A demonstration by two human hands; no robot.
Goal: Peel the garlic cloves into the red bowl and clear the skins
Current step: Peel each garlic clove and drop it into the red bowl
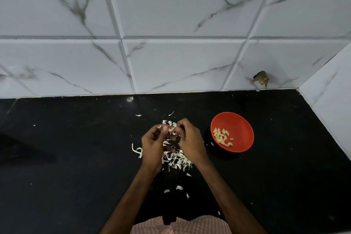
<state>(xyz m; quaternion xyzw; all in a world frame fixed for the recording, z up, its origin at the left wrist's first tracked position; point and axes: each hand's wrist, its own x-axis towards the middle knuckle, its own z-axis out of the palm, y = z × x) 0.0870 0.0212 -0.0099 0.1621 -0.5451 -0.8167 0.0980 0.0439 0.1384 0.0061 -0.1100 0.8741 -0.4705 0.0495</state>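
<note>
1. Garlic first, from the head view: one garlic clove [171,129] is held up between the two grips, above the black worktop [76,157]. It looks partly skinned, but it is too small to be sure.
2. The left grip [153,142] has its fingers curled in and pinches the clove at their tips.
3. The right grip [190,138] meets it from the other side with finger and thumb nipped together at the clove's end. Whether they hold flesh or only a flap of skin, I cannot tell.
4. The red bowl [241,129] stands to the right of the right grip, near it but apart. A small heap of peeled cloves [222,137] lies on its floor.
5. Loose skins [176,159] lie scattered under both grips and back towards the wrists. A few stray flakes lie beyond the fingertips, and more lie nearer the person. A pale stalk piece [135,150] lies just left of the left grip.
6. By my reckoning the peeling is well along, going by the cloves in the bowl and the size of the litter. No unpeeled cloves show on the worktop, though some may be hidden under the hands.
7. This clove has yet to be finished and dropped into the bowl on the right. Clearing the skins has not begun.
</note>
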